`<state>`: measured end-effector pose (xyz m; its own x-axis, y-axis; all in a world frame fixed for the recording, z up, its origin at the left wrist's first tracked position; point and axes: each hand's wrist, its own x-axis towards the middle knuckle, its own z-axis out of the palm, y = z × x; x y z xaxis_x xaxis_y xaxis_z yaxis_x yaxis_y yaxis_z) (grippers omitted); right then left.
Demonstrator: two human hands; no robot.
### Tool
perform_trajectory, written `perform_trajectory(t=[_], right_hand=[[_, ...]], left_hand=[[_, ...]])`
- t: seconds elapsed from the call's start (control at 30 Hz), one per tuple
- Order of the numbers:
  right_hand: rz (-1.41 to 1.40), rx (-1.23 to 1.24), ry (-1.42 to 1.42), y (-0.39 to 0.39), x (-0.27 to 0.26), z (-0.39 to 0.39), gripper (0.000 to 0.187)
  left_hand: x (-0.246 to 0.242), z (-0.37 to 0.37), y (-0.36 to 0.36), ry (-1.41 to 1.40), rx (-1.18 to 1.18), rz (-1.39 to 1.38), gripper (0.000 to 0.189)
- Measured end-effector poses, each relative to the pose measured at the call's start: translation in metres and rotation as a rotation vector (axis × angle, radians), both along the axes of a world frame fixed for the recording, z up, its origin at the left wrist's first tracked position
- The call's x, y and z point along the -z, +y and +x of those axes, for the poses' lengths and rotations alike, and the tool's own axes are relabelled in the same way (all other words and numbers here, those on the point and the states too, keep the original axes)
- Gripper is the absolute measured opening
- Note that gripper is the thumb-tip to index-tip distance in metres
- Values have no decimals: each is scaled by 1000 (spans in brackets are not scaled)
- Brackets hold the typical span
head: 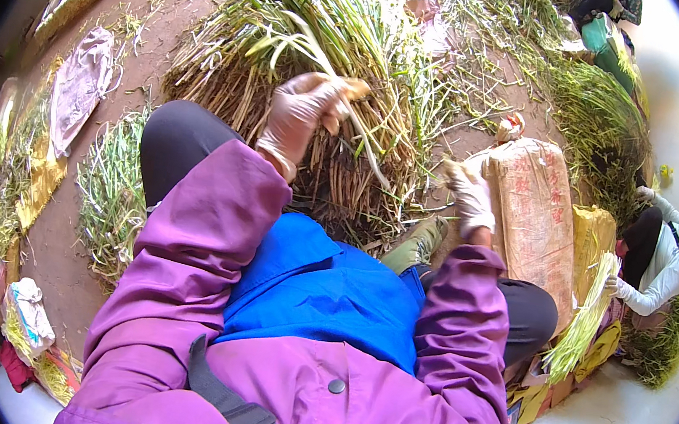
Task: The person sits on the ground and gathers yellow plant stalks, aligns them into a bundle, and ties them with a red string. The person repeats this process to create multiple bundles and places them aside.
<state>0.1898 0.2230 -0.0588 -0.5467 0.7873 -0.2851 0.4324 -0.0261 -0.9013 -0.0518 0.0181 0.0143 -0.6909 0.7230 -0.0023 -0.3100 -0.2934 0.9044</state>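
Note:
My left hand (pixel 299 119), in a thin pale glove, is raised over a large heap of long green-leaved stalks (pixel 254 74). Its fingers are closed on a pale plant stalk (pixel 359 128), whose green and yellowish leaves point up and left and whose white end points down and right. My right hand (pixel 468 193), gloved too, is to the right of the heap, beside a full woven sack (pixel 534 204). Its fingers are curled near a small yellowish-brown scrap; whether they hold it cannot be told. The heap's brown stalk ends lie towards me.
A smaller pile of green stalks (pixel 113 190) lies left of my knee. A pinkish cloth sack (pixel 83 85) rests on the bare ground farther left. At the right, a person in a white top (pixel 667 265) holds a bundle of pale green stalks (pixel 584 318) beside a yellow sack (pixel 592 233).

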Motion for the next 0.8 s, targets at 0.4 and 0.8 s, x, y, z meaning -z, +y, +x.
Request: perform_trajectory(t=[0.4, 0.8], right_hand=[[-29, -286, 357, -85, -101, -110, 21], [-110, -191, 542, -81, -84, -74, 17]], left_hand=[[24, 48, 10, -26, 267, -122, 19], [16, 40, 13, -251, 282, 34, 15]])
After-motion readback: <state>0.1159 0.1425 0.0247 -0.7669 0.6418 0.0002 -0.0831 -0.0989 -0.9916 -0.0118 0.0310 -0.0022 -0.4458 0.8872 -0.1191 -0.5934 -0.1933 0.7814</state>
